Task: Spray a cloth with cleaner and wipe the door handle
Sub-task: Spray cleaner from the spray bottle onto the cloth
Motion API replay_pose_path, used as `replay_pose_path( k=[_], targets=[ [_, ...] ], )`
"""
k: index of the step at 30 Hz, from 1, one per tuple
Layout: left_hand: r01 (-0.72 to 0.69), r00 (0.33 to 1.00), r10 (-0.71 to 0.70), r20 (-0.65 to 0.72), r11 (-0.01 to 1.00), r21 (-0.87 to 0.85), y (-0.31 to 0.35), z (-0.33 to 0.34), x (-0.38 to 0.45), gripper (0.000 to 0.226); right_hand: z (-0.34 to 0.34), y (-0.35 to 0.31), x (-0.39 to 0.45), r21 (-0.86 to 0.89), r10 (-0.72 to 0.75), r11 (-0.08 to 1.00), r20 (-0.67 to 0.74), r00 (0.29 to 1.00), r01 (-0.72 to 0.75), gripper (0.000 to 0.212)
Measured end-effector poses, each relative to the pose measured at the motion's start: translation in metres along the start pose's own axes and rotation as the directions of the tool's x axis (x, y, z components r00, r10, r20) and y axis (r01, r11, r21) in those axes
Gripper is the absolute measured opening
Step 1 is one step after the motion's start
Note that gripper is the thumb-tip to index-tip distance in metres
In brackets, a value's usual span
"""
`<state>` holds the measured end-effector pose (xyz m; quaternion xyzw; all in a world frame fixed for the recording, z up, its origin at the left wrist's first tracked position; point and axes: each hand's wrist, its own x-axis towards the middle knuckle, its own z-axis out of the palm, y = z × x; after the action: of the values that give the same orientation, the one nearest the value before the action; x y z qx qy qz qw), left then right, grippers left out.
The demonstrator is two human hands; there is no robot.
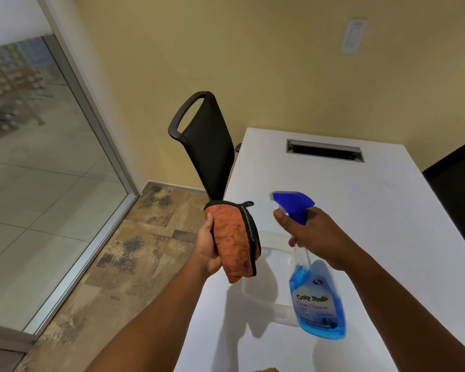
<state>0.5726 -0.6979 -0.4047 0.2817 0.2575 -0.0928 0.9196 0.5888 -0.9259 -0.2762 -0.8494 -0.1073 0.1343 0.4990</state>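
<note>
My left hand (207,245) grips a folded orange cloth (235,242) with a black trim, held up in the air over the table's left edge. My right hand (314,232) holds a spray bottle (317,299) of blue glass cleaner by its neck, a finger on the trigger. Its blue nozzle (293,202) points left toward the cloth, a short gap apart. No door handle shows in this view.
A white table (387,210) with a cable slot (325,151) lies below my hands. A black chair back (210,146) stands at its left edge, another dark chair (459,189) at the right. A glass partition (38,157) with a metal frame fills the left.
</note>
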Motion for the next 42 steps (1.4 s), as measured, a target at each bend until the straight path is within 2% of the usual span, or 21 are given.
replay_pose_path(
  k=[5, 9, 13, 18, 24, 28, 32, 36, 39, 42],
  targets=[
    [-0.021, 0.998, 0.02, -0.06, 1.0, -0.022, -0.009, -0.007, -0.001, 0.072, -0.015, -0.005, 0.014, 0.108, -0.075, 0.991, -0.035, 0.997, 0.079, 0.05],
    [-0.028, 0.996, 0.025, -0.083, 0.999, -0.037, -0.012, -0.012, -0.003, 0.073, -0.024, -0.001, 0.029, 0.194, -0.126, 0.973, -0.01, 0.992, 0.125, 0.046],
    [-0.052, 0.994, 0.047, -0.096, 0.997, -0.053, -0.01, -0.011, -0.006, 0.071, -0.029, 0.011, 0.046, 0.337, -0.129, 0.933, -0.028, 0.991, 0.131, 0.051],
    [-0.063, 0.988, 0.057, -0.141, 0.997, -0.039, -0.007, -0.01, -0.005, 0.072, -0.021, 0.03, 0.063, 0.446, -0.127, 0.882, -0.09, 0.988, 0.154, 0.039],
    [-0.079, 0.984, 0.073, -0.164, 0.996, -0.033, -0.007, -0.013, -0.005, 0.072, 0.0, 0.059, 0.082, 0.485, -0.032, 0.871, -0.107, 0.994, 0.08, 0.044],
    [-0.093, 0.98, 0.084, -0.178, 0.995, -0.04, -0.008, -0.018, -0.007, 0.069, 0.016, 0.08, 0.092, 0.486, 0.066, 0.874, -0.117, 0.991, -0.001, 0.038],
    [-0.111, 0.977, 0.104, -0.186, 0.993, -0.03, -0.007, -0.024, -0.007, 0.068, 0.024, 0.094, 0.1, 0.47, 0.078, 0.882, -0.085, 0.993, -0.029, 0.04],
    [-0.107, 0.976, 0.099, -0.192, 0.994, -0.031, -0.006, -0.025, -0.008, 0.069, 0.026, 0.104, 0.112, 0.437, 0.045, 0.899, -0.039, 0.998, -0.023, 0.03],
    [-0.109, 0.977, 0.103, -0.186, 0.994, -0.021, -0.008, -0.024, -0.008, 0.07, 0.027, 0.109, 0.119, 0.432, 0.037, 0.902, -0.027, 0.999, -0.021, 0.039],
    [-0.12, 0.976, 0.116, -0.186, 0.993, -0.014, -0.008, -0.023, -0.008, 0.069, 0.029, 0.111, 0.123, 0.456, 0.049, 0.889, -0.016, 0.999, -0.037, 0.034]
  ],
)
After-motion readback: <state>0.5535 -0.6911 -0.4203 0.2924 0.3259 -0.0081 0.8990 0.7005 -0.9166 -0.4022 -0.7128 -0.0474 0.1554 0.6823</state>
